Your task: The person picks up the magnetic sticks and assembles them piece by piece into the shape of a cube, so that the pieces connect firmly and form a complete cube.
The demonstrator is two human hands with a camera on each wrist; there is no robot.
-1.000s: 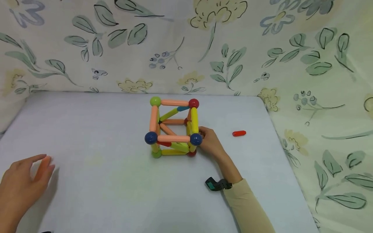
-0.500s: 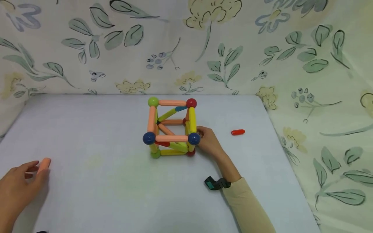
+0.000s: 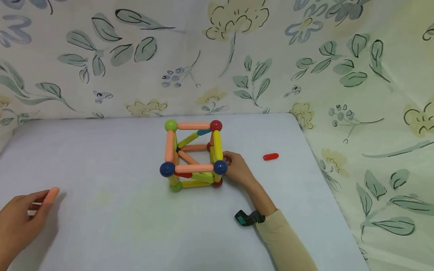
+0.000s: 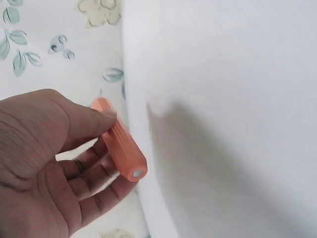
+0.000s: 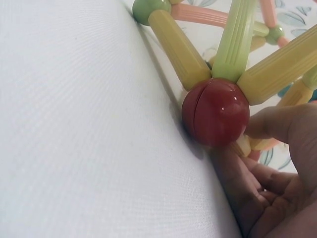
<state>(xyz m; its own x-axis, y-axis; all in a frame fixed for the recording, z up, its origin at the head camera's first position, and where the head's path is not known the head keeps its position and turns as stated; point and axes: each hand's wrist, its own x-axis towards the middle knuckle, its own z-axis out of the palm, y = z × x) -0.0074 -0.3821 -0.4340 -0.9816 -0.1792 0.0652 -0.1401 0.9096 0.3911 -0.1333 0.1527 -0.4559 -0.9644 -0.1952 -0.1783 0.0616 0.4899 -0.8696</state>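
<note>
My left hand point(image 3: 25, 218) pinches an orange magnetic rod point(image 3: 52, 195) between thumb and fingers at the table's left side. In the left wrist view the rod's near end shows a round silver magnet. A cube frame point(image 3: 194, 168) of magnetic rods and balls stands mid-table, with diagonal rods on some sides. At its lower right, my right hand point(image 3: 239, 168) grips the frame, partly behind it. The right wrist view shows a red ball point(image 5: 215, 113) joining yellow and light green rods; the thumb and fingers close on a yellow rod point(image 5: 241, 147) just beside it.
One loose red rod point(image 3: 271, 156) lies on the white table point(image 3: 135, 226) to the right of the frame. Floral cloth point(image 3: 190, 37) hangs behind the table and runs down its right side. A dark band point(image 3: 250, 218) is on the right wrist.
The view has shifted slightly, so the frame and red rod appear a little further left. The left fingers have re-gripped the orange rod; the right hand stays at the frame.
</note>
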